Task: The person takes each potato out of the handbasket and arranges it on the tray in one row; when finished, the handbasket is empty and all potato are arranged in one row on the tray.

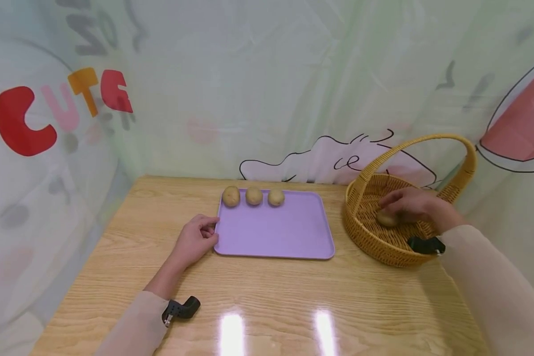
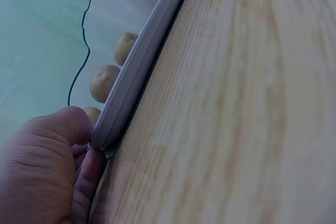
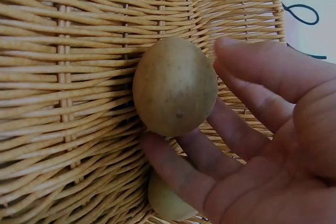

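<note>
A lilac tray lies on the table with three potatoes in a row along its far side: one at the left corner, one in the middle and one to the right. My left hand pinches the tray's left edge between thumb and fingers. Inside the wicker basket, my right hand has its fingers curled round a brown potato. The thumb is by its upper right side in the right wrist view. Below that lies another potato, partly hidden by the fingers.
The basket's tall arched handle rises over the right forearm. A printed curtain hangs behind the wooden table. Each wrist wears a black strap-on device, the left one above the table.
</note>
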`<action>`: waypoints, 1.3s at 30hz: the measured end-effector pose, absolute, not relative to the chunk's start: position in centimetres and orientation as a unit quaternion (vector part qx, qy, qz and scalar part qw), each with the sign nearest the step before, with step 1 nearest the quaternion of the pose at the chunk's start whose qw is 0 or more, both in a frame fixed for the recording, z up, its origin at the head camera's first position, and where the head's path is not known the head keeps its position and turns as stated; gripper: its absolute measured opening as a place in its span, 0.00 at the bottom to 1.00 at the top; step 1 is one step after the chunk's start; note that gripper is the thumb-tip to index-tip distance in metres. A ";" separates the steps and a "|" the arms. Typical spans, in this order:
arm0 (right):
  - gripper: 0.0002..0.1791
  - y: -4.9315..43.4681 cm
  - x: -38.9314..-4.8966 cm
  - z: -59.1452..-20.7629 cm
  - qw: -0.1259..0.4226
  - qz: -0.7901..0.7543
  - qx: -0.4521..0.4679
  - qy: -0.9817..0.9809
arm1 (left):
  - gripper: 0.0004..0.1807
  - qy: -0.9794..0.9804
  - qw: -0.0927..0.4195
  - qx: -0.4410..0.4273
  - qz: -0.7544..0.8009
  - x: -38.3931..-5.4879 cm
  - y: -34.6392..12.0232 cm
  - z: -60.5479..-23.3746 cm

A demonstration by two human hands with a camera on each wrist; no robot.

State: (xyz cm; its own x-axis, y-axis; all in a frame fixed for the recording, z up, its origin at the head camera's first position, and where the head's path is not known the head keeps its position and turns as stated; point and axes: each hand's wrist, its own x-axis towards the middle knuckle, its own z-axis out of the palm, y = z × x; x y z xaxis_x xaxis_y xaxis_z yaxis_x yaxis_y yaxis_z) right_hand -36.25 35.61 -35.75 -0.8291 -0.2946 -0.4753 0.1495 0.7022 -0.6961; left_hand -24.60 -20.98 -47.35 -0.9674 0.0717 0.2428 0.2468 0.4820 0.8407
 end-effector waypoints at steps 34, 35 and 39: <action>0.31 34.2 -33.7 -33.7 0.192 -0.400 -0.074 0.893 | 0.22 -0.847 0.098 -0.102 -0.512 -24.6 -20.8 -47.3; 0.32 34.2 -33.5 -33.6 0.188 -0.406 -0.072 0.891 | 0.22 -0.848 0.099 -0.102 -0.512 -24.6 -20.8 -47.3; 0.33 34.2 -32.7 -33.4 0.178 -0.432 -0.064 0.882 | 0.22 -0.849 0.099 -0.100 -0.509 -24.6 -20.9 -47.4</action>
State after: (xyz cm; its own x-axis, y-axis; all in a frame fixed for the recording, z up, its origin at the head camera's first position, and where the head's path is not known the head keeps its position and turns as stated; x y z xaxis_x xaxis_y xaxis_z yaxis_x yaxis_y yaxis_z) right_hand -32.73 34.22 -33.37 -0.9282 -0.2667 -0.2595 0.0418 0.6183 -0.7849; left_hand -24.57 -20.87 -47.42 -0.9607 0.0689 0.2690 0.2697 0.4616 0.8451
